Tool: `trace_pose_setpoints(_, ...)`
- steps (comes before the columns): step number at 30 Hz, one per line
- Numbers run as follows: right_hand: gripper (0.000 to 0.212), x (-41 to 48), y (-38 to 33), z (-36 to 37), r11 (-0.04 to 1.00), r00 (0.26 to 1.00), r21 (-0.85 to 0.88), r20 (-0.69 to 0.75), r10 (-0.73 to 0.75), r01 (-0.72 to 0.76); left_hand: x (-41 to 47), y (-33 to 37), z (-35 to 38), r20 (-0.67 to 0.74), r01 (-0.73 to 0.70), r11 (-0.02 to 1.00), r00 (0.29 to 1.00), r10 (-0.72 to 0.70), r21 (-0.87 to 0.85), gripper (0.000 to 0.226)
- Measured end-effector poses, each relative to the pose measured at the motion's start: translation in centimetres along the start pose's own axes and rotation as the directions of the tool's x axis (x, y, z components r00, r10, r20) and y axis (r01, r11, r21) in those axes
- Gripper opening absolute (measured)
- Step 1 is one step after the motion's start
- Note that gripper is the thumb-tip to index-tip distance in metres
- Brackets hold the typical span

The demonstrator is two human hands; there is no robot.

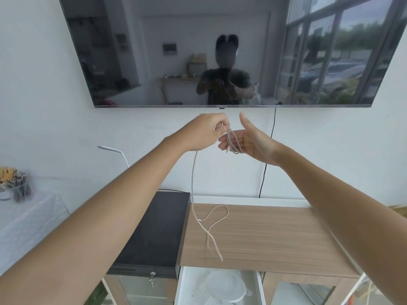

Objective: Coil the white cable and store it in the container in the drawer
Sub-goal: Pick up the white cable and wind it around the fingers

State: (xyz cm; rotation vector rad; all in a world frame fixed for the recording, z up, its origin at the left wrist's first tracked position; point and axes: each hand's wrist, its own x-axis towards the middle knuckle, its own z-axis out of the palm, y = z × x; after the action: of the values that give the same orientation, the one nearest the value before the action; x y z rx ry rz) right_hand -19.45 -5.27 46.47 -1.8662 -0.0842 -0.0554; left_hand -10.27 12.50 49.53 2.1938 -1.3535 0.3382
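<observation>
The white cable hangs from my raised hands down to the wooden tabletop, where its free end lies in a loose loop. My left hand pinches the cable between thumb and fingers. My right hand is held flat with the thumb up, and a few turns of the cable are wound around its fingers. Below the table edge a white drawer stands open, with a round clear container inside it.
A black cash box with a key in its lock sits on the left of the table. A large wall television hangs above, a black cord running down from it. A jar of sticks stands at far left.
</observation>
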Motion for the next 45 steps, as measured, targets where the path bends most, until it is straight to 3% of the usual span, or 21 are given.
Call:
trace_pose_setpoints(4, 0.09, -0.2, 0.1, 1.0, 0.99, 0.998, 0.14, 0.054, -0.03, 0.023, 0.9, -1.2, -0.2, -0.065, -0.032, 0.998, 0.997, 0.028, -0.053, 0.014)
trace_pose_setpoints(11, 0.089, -0.2, -1.2, 1.3, 0.952, 0.988, 0.292, 0.094, -0.123, 0.091, -0.1, -1.2, 2.5, -0.063, 0.015, 0.923, 0.997, -0.042, -0.384, 0.025)
trace_pose_setpoints(13, 0.079, -0.2, -1.7, 1.2, 0.934, 0.986, 0.335, 0.065, -0.155, 0.124, -0.2, -0.8, 3.3, -0.059, 0.073, 0.908, 0.993, -0.107, -0.414, 0.036)
trace_pose_setpoints(15, 0.055, -0.1, -2.1, 1.2, 0.923, 0.978, 0.33, 0.001, -0.208, 0.196, -0.7, -0.6, 4.5, -0.033, 0.159, 0.903, 0.982, -0.188, -0.399, 0.028)
trace_pose_setpoints(17, 0.036, 0.2, -2.4, 0.9, 0.93, 0.96, 0.239, -0.089, -0.265, 0.279, -1.5, -0.3, 5.8, -0.002, 0.178, 0.906, 0.981, -0.194, -0.385, 0.025)
trace_pose_setpoints(21, 0.028, 0.6, -2.3, -0.2, 0.951, 0.925, -0.039, -0.224, -0.307, 0.306, -2.9, 0.5, 7.1, 0.088, 0.166, 0.932, 0.986, -0.145, -0.323, 0.029)
trace_pose_setpoints(24, 0.025, 0.5, -1.1, -0.6, 0.909, 0.931, -0.358, -0.206, -0.302, 0.215, -3.3, 0.8, 5.6, 0.11, 0.106, 0.972, 0.99, -0.085, -0.21, 0.026)
trace_pose_setpoints(27, 0.029, -0.1, 0.2, -0.5, 0.898, 0.966, -0.41, -0.126, -0.228, 0.158, -2.9, 0.6, 3.0, 0.102, 0.049, 0.993, 0.994, -0.038, -0.111, 0.023)
trace_pose_setpoints(31, 0.053, -0.6, 0.2, 1.1, 0.986, 0.999, -0.161, -0.014, -0.045, 0.043, -1.6, -0.3, 0.3, 0.027, 0.063, 0.996, 0.998, -0.061, -0.065, 0.022)
trace_pose_setpoints(33, 0.069, -0.7, -0.2, 1.8, 0.999, 0.999, -0.024, 0.048, -0.026, 0.027, -1.1, -0.9, -0.1, -0.009, 0.078, 0.993, 0.997, -0.079, -0.087, 0.021)
trace_pose_setpoints(42, 0.092, -1.5, -2.3, 2.2, 0.896, 0.979, 0.44, 0.149, -0.141, 0.062, -0.8, -1.2, 0.8, -0.069, 0.098, 0.872, 0.986, -0.149, -0.48, 0.024)
trace_pose_setpoints(45, 0.095, -1.4, -3.9, 2.4, 0.837, 0.969, 0.53, 0.104, -0.223, 0.135, -1.1, -1.0, 2.1, -0.084, 0.142, 0.871, 0.975, -0.204, -0.47, 0.024)
